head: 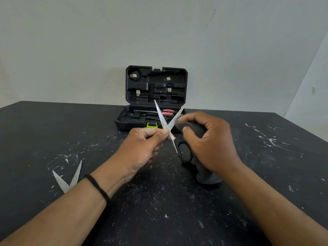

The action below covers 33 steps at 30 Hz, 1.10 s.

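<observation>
A pair of scissors [162, 119] with black handles is held up over the black table, its two silver blades spread in an X. My left hand [142, 150] pinches it near the pivot between thumb and fingers. My right hand [207, 141] grips a grey cloth [191, 126] and presses it against the right blade. The cloth's lower end hangs down to the table beside the black handle loop [185, 152].
An open black tool case [156, 86] stands at the table's far edge by the wall, with red-handled tools [167, 113] and a green latch [152, 124]. A second pair of spread scissor blades [68, 180] lies at the left. White specks dust the black table [177, 219].
</observation>
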Available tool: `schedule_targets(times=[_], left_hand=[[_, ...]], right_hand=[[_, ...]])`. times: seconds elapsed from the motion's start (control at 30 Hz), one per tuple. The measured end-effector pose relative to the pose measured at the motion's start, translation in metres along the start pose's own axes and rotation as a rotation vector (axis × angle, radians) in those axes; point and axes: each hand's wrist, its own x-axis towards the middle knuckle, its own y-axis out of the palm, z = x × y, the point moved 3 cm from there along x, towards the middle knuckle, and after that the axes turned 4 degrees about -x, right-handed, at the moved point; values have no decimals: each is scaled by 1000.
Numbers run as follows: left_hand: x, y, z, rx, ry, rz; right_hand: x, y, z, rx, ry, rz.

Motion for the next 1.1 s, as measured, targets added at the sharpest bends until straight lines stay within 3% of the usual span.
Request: schedule_targets(times=[0.1,0.27,0.5,0.67,0.8,1.1], left_hand=[[0,-8,2,98,21,-36],[3,-7,1,159,53,-48],[5,-8,9,147,16,-75],[9,-14,9,53,2,-201],[9,-5,13,57,-23,-242],[7,-7,9,19,-67,-245]], right_hand=[[-2,11,4,-88,-41,212],[0,3,12,-131,-189,-38],[-1,17,3,-283,-33,270],[-5,10,9,-199,-98,72],[-15,26,16,-394,-144,270],[-3,16,-6,-518,-27,189]])
